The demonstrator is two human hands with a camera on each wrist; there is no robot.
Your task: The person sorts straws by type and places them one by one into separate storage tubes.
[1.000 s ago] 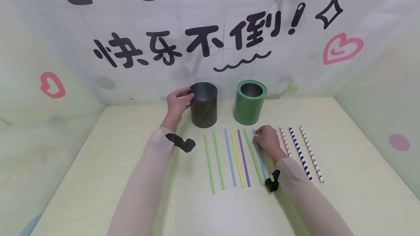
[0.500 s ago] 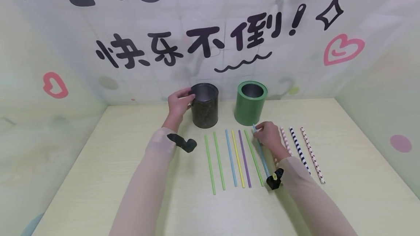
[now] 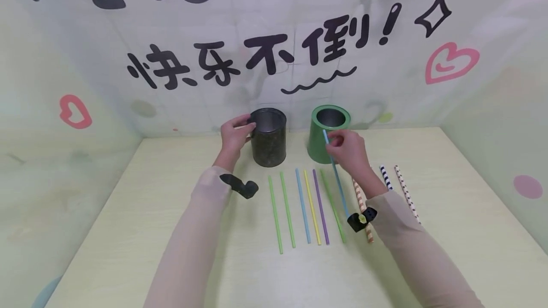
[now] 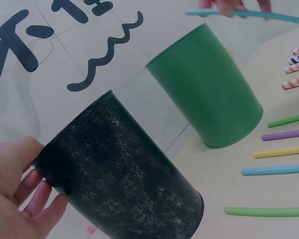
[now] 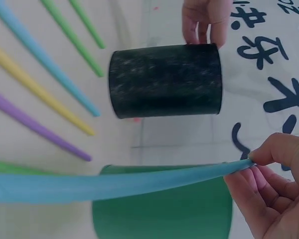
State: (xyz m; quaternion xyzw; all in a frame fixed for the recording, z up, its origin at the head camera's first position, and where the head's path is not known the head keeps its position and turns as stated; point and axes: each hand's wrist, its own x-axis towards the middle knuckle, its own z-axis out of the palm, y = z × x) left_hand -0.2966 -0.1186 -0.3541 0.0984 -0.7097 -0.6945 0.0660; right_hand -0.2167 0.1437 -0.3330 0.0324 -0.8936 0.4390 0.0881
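Observation:
My left hand holds the left rim of an upright black can; the left wrist view shows its fingertips against the can's side. A light blue straw is pinched near its upper end between the thumb and fingers of my right hand. The straw slants up off the table, its top in front of a green can, outside the opening. In the right wrist view the blue straw crosses in front of the green can. A wrist camera covers the straw's lower end in the head view.
Plain straws lie in a row: green, blue, yellow, purple and more green. Orange-striped, navy-striped and dotted straws lie rightward, partly under my right arm. A printed wall sheet stands behind the cans.
My right hand has lifted the blue straw off the table and carried it up and away from me to the front of the green can. The left hand stays at the black can.

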